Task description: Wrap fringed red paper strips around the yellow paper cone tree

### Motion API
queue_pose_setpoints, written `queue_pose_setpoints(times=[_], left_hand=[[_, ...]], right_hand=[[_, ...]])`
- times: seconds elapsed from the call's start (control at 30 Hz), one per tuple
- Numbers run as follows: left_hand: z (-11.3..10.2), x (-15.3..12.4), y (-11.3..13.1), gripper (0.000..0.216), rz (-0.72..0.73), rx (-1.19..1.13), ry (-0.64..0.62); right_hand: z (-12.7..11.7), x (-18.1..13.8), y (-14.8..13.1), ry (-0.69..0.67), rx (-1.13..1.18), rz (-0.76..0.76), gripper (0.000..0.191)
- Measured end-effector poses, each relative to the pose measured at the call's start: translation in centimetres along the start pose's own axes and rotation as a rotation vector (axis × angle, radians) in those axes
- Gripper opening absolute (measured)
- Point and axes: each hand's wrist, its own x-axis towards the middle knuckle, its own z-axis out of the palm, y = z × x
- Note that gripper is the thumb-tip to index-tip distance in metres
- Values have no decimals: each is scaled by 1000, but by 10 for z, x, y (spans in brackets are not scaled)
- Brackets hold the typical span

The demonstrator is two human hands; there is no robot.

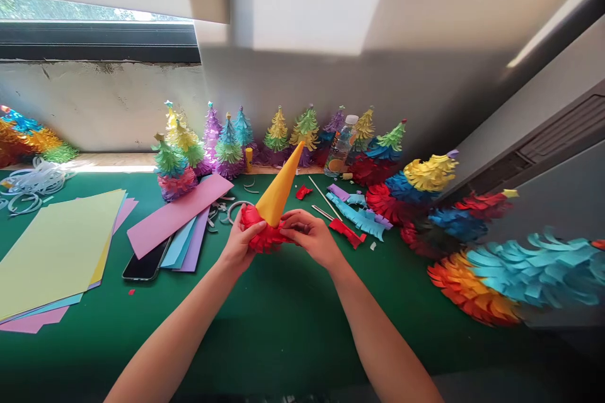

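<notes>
My left hand (240,244) and my right hand (311,237) both grip the base of a yellow-orange paper cone (282,189) that tilts up and to the right above the green table (283,321). A red fringed paper strip (263,237) wraps the cone's bottom, and the fingers of both hands press on it. The cone's tip points toward a row of finished paper trees (278,131) at the wall.
Sheets of coloured paper (57,252) lie stacked at the left, with a phone (144,266) under a pink strip (179,213). Fringed blue strips (362,216), red scraps and thin sticks (325,198) lie right of my hands. More paper trees (510,271) lie at the right. A bottle (341,146) stands at the wall.
</notes>
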Motion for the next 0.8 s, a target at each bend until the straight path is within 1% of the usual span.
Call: queue_pose_setpoints(times=[0.13,0.2,0.27,0.4,0.5,0.57,0.67,0.73,0.8], left_hand=[[0,-1,1,68,-43,-32,24],[-2,-1,1,72,-73,-33,37],[-4,-1,1,73,-108,-23,31],[-9,-1,2,71,-156,16,-37],[-11,-2,4,69,-194,32,-35],[-11,-3,7,66,-208,27,-49],[-7,-5,10,56,-207,-13,-86],[-4,-7,10,58,-187,-55,-48],[0,-7,6,70,-147,-83,26]], right_hand=[[-2,1,-2,28,-148,-7,19],[-2,1,-4,20,-198,-23,18],[-3,1,-5,-15,-189,-45,17],[-4,2,-7,-109,-97,-65,16],[-4,2,-7,-129,-71,-88,15],[-3,3,-4,-110,-65,-111,15],[-1,5,4,-36,-28,-115,18],[0,6,10,30,-5,-103,21],[2,7,14,94,-21,-102,22]])
